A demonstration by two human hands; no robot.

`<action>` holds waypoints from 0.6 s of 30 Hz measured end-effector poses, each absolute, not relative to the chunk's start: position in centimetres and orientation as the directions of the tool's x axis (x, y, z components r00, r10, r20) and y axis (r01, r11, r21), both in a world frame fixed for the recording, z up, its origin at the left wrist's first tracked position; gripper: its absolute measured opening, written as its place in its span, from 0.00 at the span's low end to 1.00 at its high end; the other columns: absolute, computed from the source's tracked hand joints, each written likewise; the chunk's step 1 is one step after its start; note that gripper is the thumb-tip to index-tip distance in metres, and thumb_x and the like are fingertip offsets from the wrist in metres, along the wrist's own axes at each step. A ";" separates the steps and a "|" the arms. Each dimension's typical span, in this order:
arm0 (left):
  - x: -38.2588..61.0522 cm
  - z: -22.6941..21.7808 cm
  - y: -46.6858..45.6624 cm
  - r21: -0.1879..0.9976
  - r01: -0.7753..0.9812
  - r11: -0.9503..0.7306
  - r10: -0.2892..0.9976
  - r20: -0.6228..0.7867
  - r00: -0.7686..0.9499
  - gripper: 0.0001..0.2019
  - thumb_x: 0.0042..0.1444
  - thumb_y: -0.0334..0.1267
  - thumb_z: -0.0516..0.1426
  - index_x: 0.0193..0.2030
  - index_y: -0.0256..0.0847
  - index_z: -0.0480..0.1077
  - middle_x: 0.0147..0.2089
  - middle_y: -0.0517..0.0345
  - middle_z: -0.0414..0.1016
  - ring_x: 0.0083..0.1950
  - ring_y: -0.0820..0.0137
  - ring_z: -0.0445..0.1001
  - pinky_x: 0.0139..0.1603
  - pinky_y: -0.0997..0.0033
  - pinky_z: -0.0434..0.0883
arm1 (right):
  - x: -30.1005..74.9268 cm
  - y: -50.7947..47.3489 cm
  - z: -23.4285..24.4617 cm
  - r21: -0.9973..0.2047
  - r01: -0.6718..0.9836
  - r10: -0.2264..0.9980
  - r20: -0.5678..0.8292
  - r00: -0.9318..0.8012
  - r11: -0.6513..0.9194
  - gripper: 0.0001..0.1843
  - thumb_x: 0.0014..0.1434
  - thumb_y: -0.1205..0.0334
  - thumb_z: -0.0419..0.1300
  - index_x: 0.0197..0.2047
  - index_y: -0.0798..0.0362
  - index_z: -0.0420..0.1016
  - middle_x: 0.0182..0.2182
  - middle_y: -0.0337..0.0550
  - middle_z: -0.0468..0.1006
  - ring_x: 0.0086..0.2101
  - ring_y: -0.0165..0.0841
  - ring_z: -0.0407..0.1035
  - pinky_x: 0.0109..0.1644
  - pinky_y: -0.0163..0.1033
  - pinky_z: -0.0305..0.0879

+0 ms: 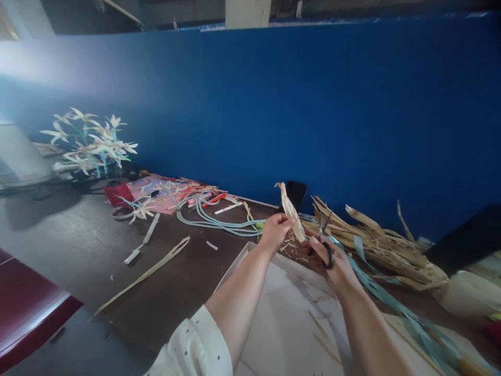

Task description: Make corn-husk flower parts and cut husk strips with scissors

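Observation:
My left hand (275,230) pinches a dry tan husk strip (290,209) and holds it upright above the table. My right hand (331,262) is closed through the dark handles of a pair of scissors (324,241), whose blades point up beside the lower end of the strip. Both hands hover over the far edge of a white sheet (282,318) that carries a few tan scraps.
A heap of dried husks (385,248) and pale blue ribbons (376,287) lies to the right. Coiled light-green cord (219,219), a pink mat with bits (164,193) and a bunch of pale husk flowers (92,141) sit at left. A blue wall (313,104) backs the dark table (78,235).

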State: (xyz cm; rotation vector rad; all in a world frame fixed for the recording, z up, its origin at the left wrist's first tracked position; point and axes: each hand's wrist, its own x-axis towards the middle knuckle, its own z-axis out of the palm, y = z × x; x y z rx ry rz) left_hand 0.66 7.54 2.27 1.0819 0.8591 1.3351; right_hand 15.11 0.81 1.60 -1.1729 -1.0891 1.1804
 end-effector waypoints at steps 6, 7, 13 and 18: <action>0.5 2.3 7.4 0.953 -0.289 -0.090 0.981 0.134 0.137 0.11 0.47 0.42 0.60 0.28 0.36 0.67 0.19 0.65 0.63 0.19 0.81 0.60 0.22 0.79 0.58 | 14.9 1.2 1.6 -0.962 -0.272 0.985 -0.021 0.169 0.026 0.29 0.46 0.53 0.68 0.52 0.47 0.71 0.34 0.41 0.79 0.35 0.37 0.72 0.28 0.35 0.69; 0.5 2.2 7.4 0.956 -0.279 -0.095 0.977 0.143 0.158 0.11 0.47 0.42 0.60 0.28 0.36 0.67 0.19 0.65 0.63 0.19 0.81 0.60 0.22 0.79 0.58 | 14.8 1.2 1.6 -0.961 -0.276 0.981 -0.018 0.192 0.036 0.30 0.44 0.55 0.69 0.52 0.47 0.71 0.33 0.40 0.79 0.34 0.37 0.72 0.27 0.35 0.69; 0.8 1.6 7.4 0.979 -0.194 -0.068 0.941 0.127 0.314 0.11 0.47 0.42 0.60 0.32 0.35 0.71 0.23 0.62 0.67 0.22 0.79 0.62 0.24 0.78 0.60 | 14.6 1.0 2.2 -0.951 -0.299 0.976 0.007 0.220 0.074 0.33 0.40 0.59 0.71 0.52 0.48 0.71 0.26 0.37 0.76 0.22 0.29 0.68 0.20 0.31 0.61; 0.8 1.7 7.1 0.990 -0.140 -0.027 0.944 0.072 0.322 0.11 0.47 0.40 0.60 0.36 0.36 0.72 0.30 0.59 0.71 0.27 0.77 0.67 0.30 0.76 0.64 | 14.6 1.1 2.3 -0.974 -0.215 0.964 0.018 0.266 0.078 0.30 0.38 0.60 0.71 0.47 0.49 0.74 0.22 0.33 0.73 0.18 0.23 0.60 0.19 0.28 0.55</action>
